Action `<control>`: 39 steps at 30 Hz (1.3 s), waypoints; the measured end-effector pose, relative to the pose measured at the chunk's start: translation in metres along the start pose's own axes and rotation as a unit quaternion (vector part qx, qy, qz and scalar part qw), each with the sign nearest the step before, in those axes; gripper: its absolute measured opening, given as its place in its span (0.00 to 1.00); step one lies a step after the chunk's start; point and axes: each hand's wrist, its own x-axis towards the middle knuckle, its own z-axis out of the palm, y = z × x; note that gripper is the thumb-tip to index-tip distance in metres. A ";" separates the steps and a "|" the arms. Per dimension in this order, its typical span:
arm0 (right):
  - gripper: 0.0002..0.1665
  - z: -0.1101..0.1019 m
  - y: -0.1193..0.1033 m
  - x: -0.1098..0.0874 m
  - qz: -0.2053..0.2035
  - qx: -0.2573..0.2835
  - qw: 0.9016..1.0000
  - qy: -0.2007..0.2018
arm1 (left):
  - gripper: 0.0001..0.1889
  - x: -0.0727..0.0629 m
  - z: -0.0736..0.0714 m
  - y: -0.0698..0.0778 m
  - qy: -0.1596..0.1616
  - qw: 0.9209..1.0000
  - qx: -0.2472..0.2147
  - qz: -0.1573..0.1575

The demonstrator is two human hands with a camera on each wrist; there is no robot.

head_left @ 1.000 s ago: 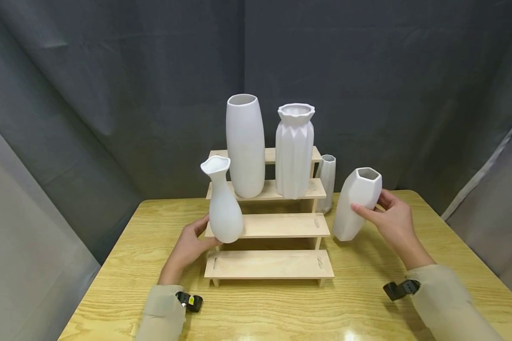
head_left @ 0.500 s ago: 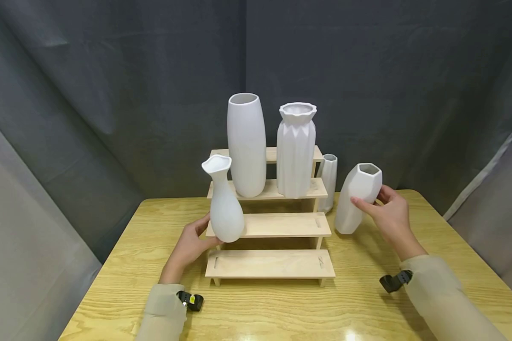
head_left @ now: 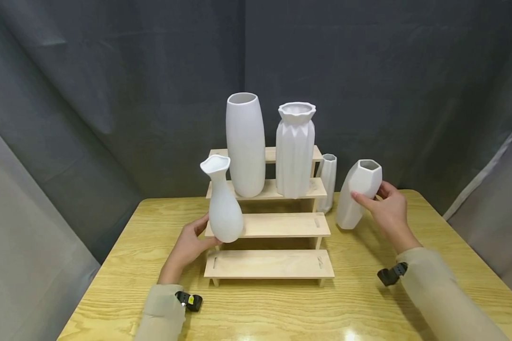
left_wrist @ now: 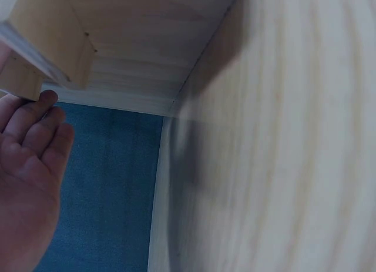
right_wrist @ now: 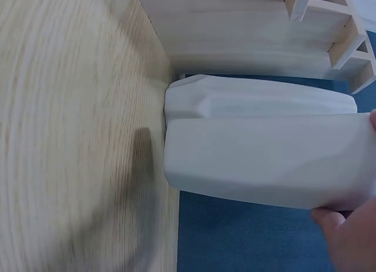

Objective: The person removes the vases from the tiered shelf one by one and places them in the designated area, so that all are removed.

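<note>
In the head view, my left hand (head_left: 190,244) is cupped behind the lower belly of a white vase with a wavy flared mouth (head_left: 225,213). That vase leans left, and its base overlaps the front edge of a wooden step. The left wrist view shows the fingers (left_wrist: 38,128) beside the stand's underside; the vase is outside that view. On the right, my right hand (head_left: 390,210) grips a white faceted vase (head_left: 356,199) by its upper part, thumb in front and fingers behind. It is tilted, mouth to the right, with its base (right_wrist: 194,157) close over the table.
A stepped wooden stand (head_left: 269,265) occupies the table's middle. Its upper part bears a tall smooth vase (head_left: 245,147) and a pleated vase (head_left: 295,151). A slim ribbed vase (head_left: 327,184) stands beside the stand, left of the faceted one. Dark curtains (head_left: 367,71) hang behind the table.
My right hand has carried the faceted vase farther back across the table, and it now appears slightly higher in the head view. The left hand and the flared vase have stayed in place.
</note>
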 end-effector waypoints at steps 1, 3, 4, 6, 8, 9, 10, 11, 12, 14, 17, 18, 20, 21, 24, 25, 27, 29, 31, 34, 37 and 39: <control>0.54 0.000 0.000 0.001 0.000 0.001 1.000 0.000 | 0.43 0.000 0.000 0.000 0.000 1.000 0.000 -0.001; 0.55 0.001 0.001 0.005 0.001 0.002 1.000 0.002 | 0.43 0.000 0.000 0.000 -0.002 1.000 0.000 -0.005; 0.54 0.002 0.001 0.006 -0.001 0.004 1.000 0.003 | 0.43 0.001 0.000 0.000 -0.003 1.000 0.000 -0.008; 0.54 0.004 0.000 0.010 -0.002 -0.001 1.000 0.007 | 0.43 0.001 0.000 0.002 -0.005 1.000 0.002 -0.014; 0.53 0.006 0.000 0.013 -0.002 -0.006 1.000 0.013 | 0.43 -0.001 0.000 0.009 -0.008 1.000 0.006 -0.018; 0.52 0.007 0.000 0.015 -0.003 -0.006 1.000 0.015 | 0.43 -0.003 0.000 0.014 -0.009 1.000 0.007 -0.019; 0.52 0.008 -0.001 0.016 -0.005 -0.008 1.000 0.018 | 0.43 -0.004 -0.001 0.019 -0.011 1.000 0.008 -0.019; 0.52 0.010 -0.001 0.018 -0.004 -0.010 1.000 0.020 | 0.43 -0.006 -0.001 0.024 -0.012 1.000 0.009 -0.019; 0.52 0.011 -0.001 0.019 -0.004 -0.012 1.000 0.023 | 0.43 -0.007 -0.001 0.029 -0.013 1.000 0.010 -0.019; 0.52 0.012 0.000 0.021 -0.004 -0.010 1.000 0.027 | 0.42 -0.011 -0.002 0.037 -0.014 1.000 0.009 -0.016; 0.52 0.014 0.002 0.024 -0.001 -0.010 0.999 0.030 | 0.42 -0.012 -0.002 0.040 -0.014 1.000 0.008 -0.016; 0.52 0.015 0.003 0.025 0.000 -0.009 0.999 0.030 | 0.42 -0.013 -0.002 0.041 -0.014 1.000 0.008 -0.017; 0.52 0.016 0.004 0.027 0.004 -0.006 0.999 0.031 | 0.42 -0.013 -0.002 0.041 -0.013 1.000 0.007 -0.019; 0.52 0.017 0.005 0.028 0.006 -0.006 0.999 0.032 | 0.42 -0.013 -0.002 0.041 -0.013 1.000 0.006 -0.020; 0.52 0.018 0.007 0.032 0.007 -0.003 0.999 0.038 | 0.42 -0.012 -0.001 0.039 -0.013 1.000 0.007 -0.019; 0.51 0.018 0.008 0.033 0.005 -0.005 0.999 0.040 | 0.42 -0.011 -0.001 0.038 -0.013 1.000 0.006 -0.018; 0.51 0.019 0.010 0.036 0.001 -0.008 0.999 0.045 | 0.42 -0.011 -0.001 0.038 -0.015 1.000 0.005 -0.016; 0.50 0.020 0.013 0.039 0.002 -0.010 0.999 0.049 | 0.42 -0.011 -0.001 0.038 -0.015 1.000 0.004 -0.015; 0.50 0.021 0.014 0.042 0.003 -0.006 0.999 0.050 | 0.42 -0.011 -0.001 0.038 -0.016 1.000 0.002 -0.016; 0.51 0.023 0.013 0.046 0.008 0.003 0.999 0.048 | 0.42 -0.011 -0.001 0.039 -0.015 1.000 0.001 -0.018; 0.51 0.025 0.012 0.048 0.010 0.003 0.999 0.050 | 0.42 -0.011 -0.002 0.039 -0.014 1.000 0.001 -0.020; 0.51 0.026 0.011 0.049 0.011 0.002 0.998 0.054 | 0.42 -0.011 -0.002 0.039 -0.013 1.000 0.000 -0.024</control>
